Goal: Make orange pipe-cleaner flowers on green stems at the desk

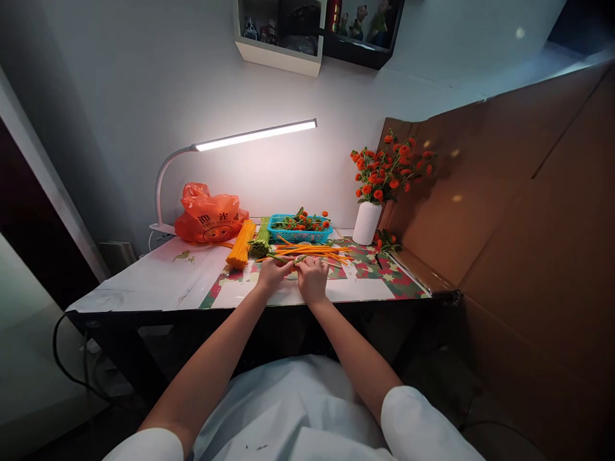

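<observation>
Both my hands meet over the front part of the table, fingers closed in a pinch. My left hand point(273, 275) grips a thin green stem point(278, 257), which looks like a fuzzy pipe cleaner. My right hand point(312, 279) pinches the same green stem close beside the left fingertips. Just behind the hands lie loose orange pipe cleaners point(317, 251). To their left are an orange pipe-cleaner bundle point(241, 246) and a green bundle point(260, 243). A blue basket point(273, 235) behind them holds orange flowers with green stems.
A white ribbed vase point(367, 224) with orange flowers stands at the back right, beside a tall cardboard sheet point(519, 192). At the back left are an orange plastic bag point(211, 214) and a lit desk lamp point(254, 136). Small wall shelves point(278, 57) hang above.
</observation>
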`<state>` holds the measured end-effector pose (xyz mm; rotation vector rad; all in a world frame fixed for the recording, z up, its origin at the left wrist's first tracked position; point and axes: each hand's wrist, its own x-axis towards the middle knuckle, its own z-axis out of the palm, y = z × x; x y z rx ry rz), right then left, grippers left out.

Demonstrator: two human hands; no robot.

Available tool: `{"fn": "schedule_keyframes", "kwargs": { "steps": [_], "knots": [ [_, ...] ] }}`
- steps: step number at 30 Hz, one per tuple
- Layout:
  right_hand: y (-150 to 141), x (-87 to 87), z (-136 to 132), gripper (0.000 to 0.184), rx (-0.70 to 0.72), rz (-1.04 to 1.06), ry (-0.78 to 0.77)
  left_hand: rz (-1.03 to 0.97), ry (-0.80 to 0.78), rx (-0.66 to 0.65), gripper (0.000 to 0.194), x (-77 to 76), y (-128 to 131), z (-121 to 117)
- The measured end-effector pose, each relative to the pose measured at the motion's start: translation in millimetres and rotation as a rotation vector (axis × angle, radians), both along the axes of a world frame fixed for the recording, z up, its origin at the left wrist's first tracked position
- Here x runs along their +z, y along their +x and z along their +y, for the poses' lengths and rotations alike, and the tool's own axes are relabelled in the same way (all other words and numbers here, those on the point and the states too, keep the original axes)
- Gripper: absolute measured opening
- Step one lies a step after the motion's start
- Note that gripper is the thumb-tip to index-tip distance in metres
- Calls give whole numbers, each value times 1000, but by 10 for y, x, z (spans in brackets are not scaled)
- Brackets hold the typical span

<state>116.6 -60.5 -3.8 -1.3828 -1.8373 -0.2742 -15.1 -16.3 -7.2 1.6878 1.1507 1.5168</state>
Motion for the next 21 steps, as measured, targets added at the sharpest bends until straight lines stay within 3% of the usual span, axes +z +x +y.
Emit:
{"fn": "schedule_keyframes", "kwargs": {
  "steps": [3, 6, 9, 12, 15, 18, 21],
  "knots": [
    [1, -5, 57, 16, 19, 172, -29, 54, 128, 19, 20, -3, 15, -10],
    [32, -45, 187, 10, 156, 563, -97, 74, 238, 12, 18, 45, 78, -76],
    [77, -99, 326, 11, 374, 1007, -278, 72, 316, -20, 17, 100, 152, -157],
    [109, -130, 388, 19, 489, 1206, -474, 37, 305, -46, 17, 120, 194, -207],
    [117, -129, 353, 17, 467, 1138, -411, -19, 193, -98, 23, 126, 169, -214],
    [108, -106, 255, 8, 363, 896, -161, -159, -1, -191, 37, 186, 50, -197],
    [100, -68, 146, 10, 295, 635, 41, -304, -108, -133, 49, 340, -131, -193]
  ]
}}
